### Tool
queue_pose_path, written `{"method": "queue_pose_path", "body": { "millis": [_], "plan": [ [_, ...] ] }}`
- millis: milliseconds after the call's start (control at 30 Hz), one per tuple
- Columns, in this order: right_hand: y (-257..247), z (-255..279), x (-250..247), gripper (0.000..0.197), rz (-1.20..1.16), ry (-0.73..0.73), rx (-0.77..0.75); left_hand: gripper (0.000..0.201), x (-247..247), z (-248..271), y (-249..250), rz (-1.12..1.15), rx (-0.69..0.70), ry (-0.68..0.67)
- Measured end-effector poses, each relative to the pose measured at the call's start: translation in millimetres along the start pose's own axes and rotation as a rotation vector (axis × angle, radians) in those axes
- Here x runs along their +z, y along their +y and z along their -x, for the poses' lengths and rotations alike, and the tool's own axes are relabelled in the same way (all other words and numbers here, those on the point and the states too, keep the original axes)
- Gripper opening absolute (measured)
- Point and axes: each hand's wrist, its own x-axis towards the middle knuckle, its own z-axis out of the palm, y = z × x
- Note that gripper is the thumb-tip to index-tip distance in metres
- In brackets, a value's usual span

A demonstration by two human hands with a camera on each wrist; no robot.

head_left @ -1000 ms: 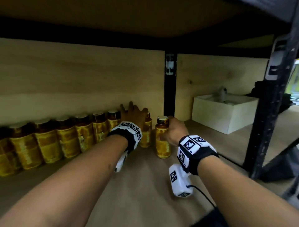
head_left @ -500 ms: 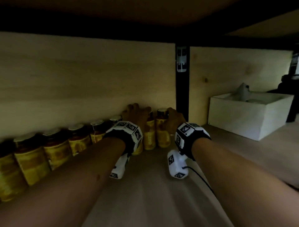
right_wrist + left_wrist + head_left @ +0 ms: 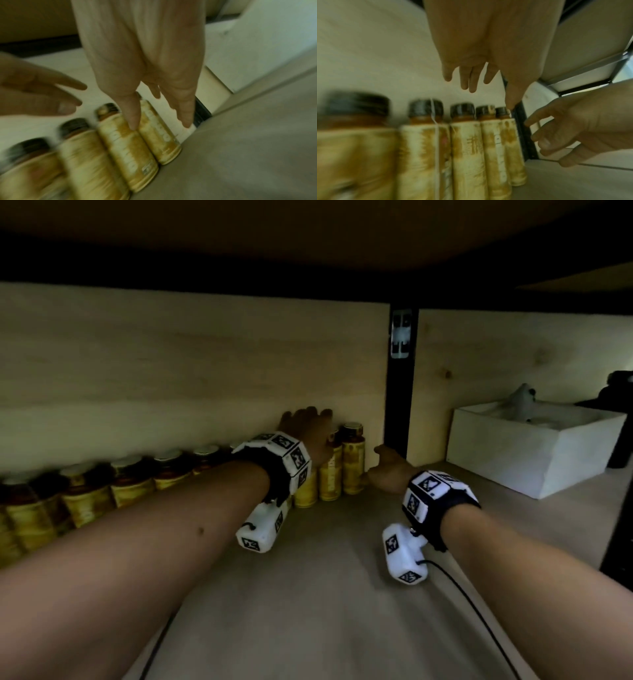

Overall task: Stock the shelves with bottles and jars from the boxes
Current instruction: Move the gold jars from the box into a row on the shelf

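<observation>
Yellow-labelled amber glass bottles [image 3: 352,463] stand upright at eleven o'clock from the slack, empty right hand [image 3: 387,472]; the left hand [image 3: 305,433], fingers straight, hovers over the row.

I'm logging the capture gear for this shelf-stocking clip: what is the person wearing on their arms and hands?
Both forearms and hands are bare. Each wrist carries a black strap with white blocks printed with black square markers, plus a white camera housing hanging below. A thin black cable trails from the right unit.
</observation>
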Motion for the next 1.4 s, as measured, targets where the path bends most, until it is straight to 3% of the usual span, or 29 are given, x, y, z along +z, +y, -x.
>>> {"method": "queue_pose_path", "body": {
  "millis": [100,167,233,300,500,633,733,867,1000,1133,1233,1333,1400],
  "plan": [
    [-20,54,-6,0.040,0.003,-0.068,-0.116,0.048,-16,50,-8,0.084,0.027,0.005],
    [-38,94,-4,0.026,0.028,-0.135,-0.229,0.031,-26,94,-13,0.139,0.007,-0.017],
    [-57,133,3,0.035,0.129,-0.207,-0.279,0.019,-35,143,-19,0.148,-0.028,-0.024],
    [-72,172,17,0.046,0.199,-0.263,-0.261,0.021,-44,195,-26,0.162,-0.071,-0.063],
    [-102,309,64,0.016,0.194,-0.488,-0.420,0.017,-62,359,-41,0.480,-0.132,-0.275],
    [-101,383,102,0.015,0.238,-0.632,-0.481,0.015,-47,450,-48,0.586,-0.152,-0.334],
    [-83,422,140,0.014,0.291,-0.701,-0.494,0.015,-8,505,-53,0.749,-0.232,-0.381],
    [-33,452,207,0.017,0.427,-0.778,-0.428,0.013,87,570,-57,0.988,-0.499,-0.500],
    [31,457,280,0.018,0.437,-0.837,-0.238,0.009,193,622,-47,1.028,-0.785,-0.675],
    [99,452,355,0.025,0.370,-0.870,0.083,0.009,276,655,-24,1.025,-0.972,-0.816],
    [140,450,402,0.038,0.428,-0.884,0.219,0.007,322,662,-8,0.898,-0.895,-0.856],
    [168,448,431,0.053,0.487,-0.928,0.263,0.029,364,662,3,0.761,-0.749,-0.993],
    [180,447,442,0.055,0.456,-0.950,0.320,0.033,402,663,12,0.689,-0.637,-1.089]
  ]
}}
